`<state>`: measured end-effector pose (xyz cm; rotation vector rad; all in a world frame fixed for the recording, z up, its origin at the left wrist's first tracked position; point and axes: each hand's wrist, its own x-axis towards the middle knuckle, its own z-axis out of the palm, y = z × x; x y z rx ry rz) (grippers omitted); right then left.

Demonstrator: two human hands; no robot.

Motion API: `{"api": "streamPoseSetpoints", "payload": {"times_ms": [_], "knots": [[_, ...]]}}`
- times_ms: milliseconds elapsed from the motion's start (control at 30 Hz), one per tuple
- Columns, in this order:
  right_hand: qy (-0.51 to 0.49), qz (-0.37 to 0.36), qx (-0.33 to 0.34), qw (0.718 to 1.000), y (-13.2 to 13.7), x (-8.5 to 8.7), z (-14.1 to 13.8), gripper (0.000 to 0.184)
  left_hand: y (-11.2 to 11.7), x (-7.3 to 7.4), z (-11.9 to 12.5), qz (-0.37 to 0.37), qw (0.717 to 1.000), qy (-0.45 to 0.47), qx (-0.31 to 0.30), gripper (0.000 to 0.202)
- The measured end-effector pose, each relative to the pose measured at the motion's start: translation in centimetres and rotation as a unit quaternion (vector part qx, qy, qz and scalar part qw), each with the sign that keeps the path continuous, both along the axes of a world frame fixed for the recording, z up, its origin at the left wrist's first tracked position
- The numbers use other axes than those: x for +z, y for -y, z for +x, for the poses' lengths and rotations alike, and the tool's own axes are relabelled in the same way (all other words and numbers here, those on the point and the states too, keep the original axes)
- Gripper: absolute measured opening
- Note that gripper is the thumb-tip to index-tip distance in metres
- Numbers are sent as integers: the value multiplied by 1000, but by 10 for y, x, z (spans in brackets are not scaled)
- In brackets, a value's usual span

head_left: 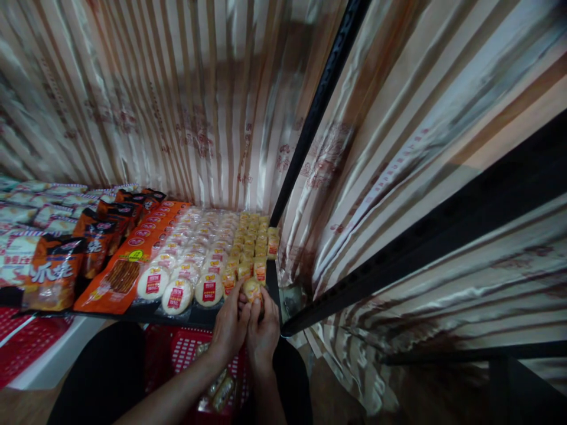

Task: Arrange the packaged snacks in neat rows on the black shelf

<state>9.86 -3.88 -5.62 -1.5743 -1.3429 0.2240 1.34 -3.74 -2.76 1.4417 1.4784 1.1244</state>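
Note:
Between my two hands is a small yellow-wrapped snack cake (pixel 252 289), held at the front right corner of a black shelf. My left hand (pixel 230 321) grips it from the left, fingers curled round it. From the right, my right hand (pixel 264 321) closes on the same cake, its thumb across the front. Just behind are rows of small yellow-wrapped cakes (pixel 260 270) with red labels. Left of these lie rows of round white cakes (pixel 209 290) in clear wrappers with red labels.
Orange flat packs (pixel 117 283) and orange-black snack bags (pixel 55 268) fill the shelf's left part. Below the shelf stands a red basket (pixel 179 345) with wrapped items inside. Black metal posts (pixel 310 136) rise at the right, before striped curtains (pixel 199 106).

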Motion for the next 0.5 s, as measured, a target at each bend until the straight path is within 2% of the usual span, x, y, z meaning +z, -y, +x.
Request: {"api": "streamPoseSetpoints", "payload": {"times_ms": [267, 500], "knots": [[-9, 35, -37, 999, -12, 4, -2, 44, -19, 19, 7, 38, 997, -47, -40, 39], [-34, 64, -62, 995, -37, 9, -1, 44, -52, 39, 15, 70, 989, -107, -69, 31]]}}
